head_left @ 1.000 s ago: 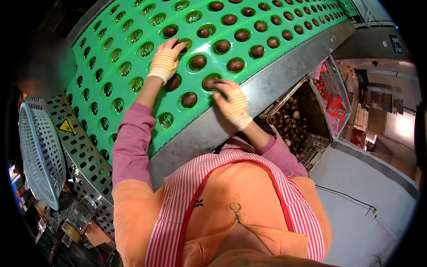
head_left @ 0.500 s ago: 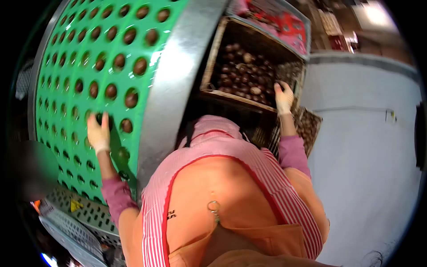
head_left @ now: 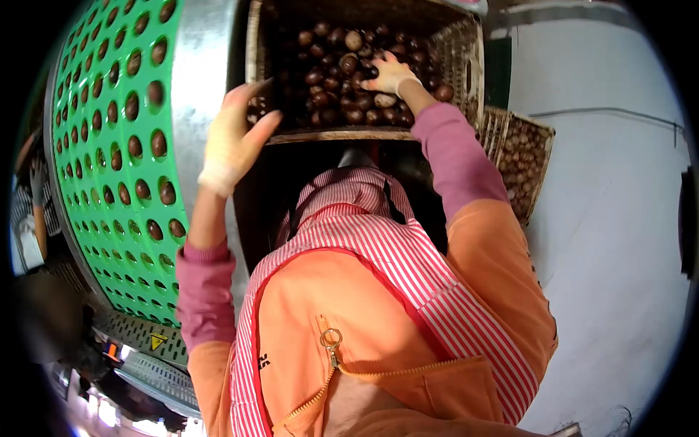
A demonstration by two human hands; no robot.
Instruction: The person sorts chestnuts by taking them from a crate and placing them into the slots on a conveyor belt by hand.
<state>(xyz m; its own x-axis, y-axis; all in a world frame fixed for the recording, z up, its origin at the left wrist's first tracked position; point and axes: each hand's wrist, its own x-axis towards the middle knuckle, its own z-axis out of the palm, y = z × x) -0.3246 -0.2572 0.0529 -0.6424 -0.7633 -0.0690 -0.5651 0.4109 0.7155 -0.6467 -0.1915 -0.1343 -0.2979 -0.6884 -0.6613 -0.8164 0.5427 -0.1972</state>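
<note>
My right hand [head_left: 390, 75], in a light glove with bare fingertips, reaches into a crate [head_left: 475, 73] of dark brown round fruits [head_left: 331, 84]. Its fingers are spread over the pile and touch several fruits. At the crate's left edge is my left hand [head_left: 237, 137], its thumb and fingers apart with nothing between them. To the left, the green tray surface [head_left: 95, 169] has rows of round pockets, many with one brown fruit in each. A metal rim [head_left: 205, 44] runs between that surface and the crate.
A second crate [head_left: 542, 160] of smaller brown pieces stands at the right, beside a pale wall [head_left: 604, 218]. At the lower left are a perforated metal panel [head_left: 131, 326] with a yellow warning sign and a blue-grey basket [head_left: 164, 382]. Another person's arm shows at the far left.
The view has turned toward the crate. My left hand has left the green surface for the crate's edge. My right hand, first at the green surface, is now in among the fruits.
</note>
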